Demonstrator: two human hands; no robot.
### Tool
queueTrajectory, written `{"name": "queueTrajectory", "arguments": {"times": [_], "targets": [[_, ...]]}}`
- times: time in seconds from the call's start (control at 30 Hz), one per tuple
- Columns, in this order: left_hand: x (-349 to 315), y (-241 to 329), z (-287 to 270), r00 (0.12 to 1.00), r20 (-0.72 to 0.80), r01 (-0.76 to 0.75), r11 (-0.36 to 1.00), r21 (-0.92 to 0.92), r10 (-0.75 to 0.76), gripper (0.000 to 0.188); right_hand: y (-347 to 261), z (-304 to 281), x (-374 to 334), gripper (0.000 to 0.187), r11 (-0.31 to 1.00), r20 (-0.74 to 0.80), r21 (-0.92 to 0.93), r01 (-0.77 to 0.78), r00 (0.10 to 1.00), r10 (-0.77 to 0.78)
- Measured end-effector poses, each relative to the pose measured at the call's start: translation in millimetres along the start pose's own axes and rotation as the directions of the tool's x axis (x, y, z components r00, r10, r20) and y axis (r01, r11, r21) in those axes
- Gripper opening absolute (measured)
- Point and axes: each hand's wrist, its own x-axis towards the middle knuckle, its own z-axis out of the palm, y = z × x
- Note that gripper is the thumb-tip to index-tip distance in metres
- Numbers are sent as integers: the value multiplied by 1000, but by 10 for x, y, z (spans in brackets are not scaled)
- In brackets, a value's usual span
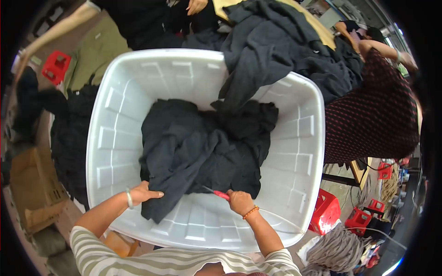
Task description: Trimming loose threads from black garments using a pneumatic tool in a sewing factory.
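Observation:
A heap of black cloth (207,142) lies in a big white plastic tub (110,152). At the heap's near left edge, my left hand (146,192) grips the cloth with the thumb on top; its other fingers are partly hidden. My right hand (240,202) is closed around a small red-handled tool (221,195) with a slim metal tip, which points left at the cloth's near edge. Its exact kind is unclear. More black cloth (262,46) drapes over the far rim down into the tub.
A person in black (142,23) stands beyond the tub; another in a dotted dark garment (373,110) is at the right. Red stools (324,211) and a grey bundle (338,248) stand right. Dark clothes (69,138) and a cardboard box (34,184) lie left.

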Motion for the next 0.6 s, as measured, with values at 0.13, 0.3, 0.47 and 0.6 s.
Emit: {"name": "queueTrajectory", "arguments": {"times": [0.13, 0.3, 0.47, 0.6], "targets": [[-771, 1583, 357, 980, 55, -181, 968, -172, 193, 50, -11, -114, -227, 12, 997, -16, 75, -7, 1000, 8], [-753, 3439, 1106, 735, 198, -633, 761, -142, 648, 29, 125, -219, -504, 15, 990, -95, 134, -36, 994, 50], [-677, 5568, 2191, 184, 454, -906, 330, -265, 872, 53, 204, -415, -735, 16, 989, -187, 136, -51, 979, 76], [-1008, 5323, 3299, 39, 38, -958, 48, -283, 999, 100, 292, -481, -965, 16, 956, -277, 284, -80, 947, 162]]}}
